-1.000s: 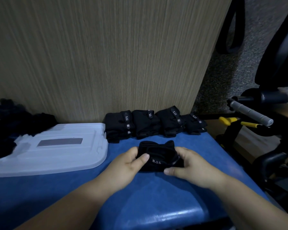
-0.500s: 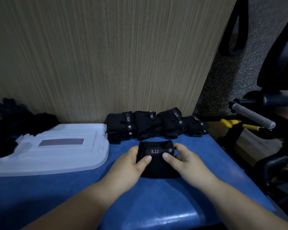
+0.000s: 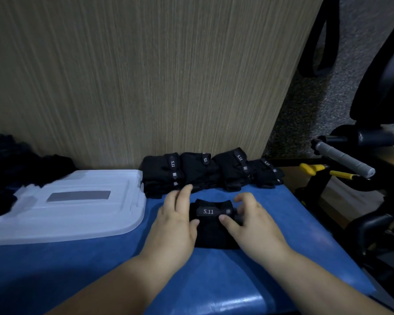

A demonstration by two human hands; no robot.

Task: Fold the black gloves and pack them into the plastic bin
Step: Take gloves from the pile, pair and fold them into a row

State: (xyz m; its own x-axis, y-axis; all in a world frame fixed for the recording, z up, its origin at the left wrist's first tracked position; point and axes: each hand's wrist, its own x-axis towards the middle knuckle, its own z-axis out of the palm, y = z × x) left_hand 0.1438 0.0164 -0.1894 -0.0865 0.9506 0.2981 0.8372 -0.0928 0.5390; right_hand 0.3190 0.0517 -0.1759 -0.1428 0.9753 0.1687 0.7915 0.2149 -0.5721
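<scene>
Both hands rest at a folded black glove (image 3: 214, 233) on the blue table (image 3: 214, 280).
The left hand (image 3: 176, 226) lies along the glove's left side, fingers straight, thumb touching the fabric. The right hand (image 3: 253, 228) pinches the glove's right edge, with its thumb on the 5.11 strap. Left of the glove lies a white plastic bin lid (image 3: 66, 214). Behind the glove, a row of folded gloves (image 3: 205, 171) stands against the wood-grain panel (image 3: 146, 76).

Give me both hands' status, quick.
Left hand: open, thumb touching the folded glove.
Right hand: pinching the folded glove's right edge.
</scene>
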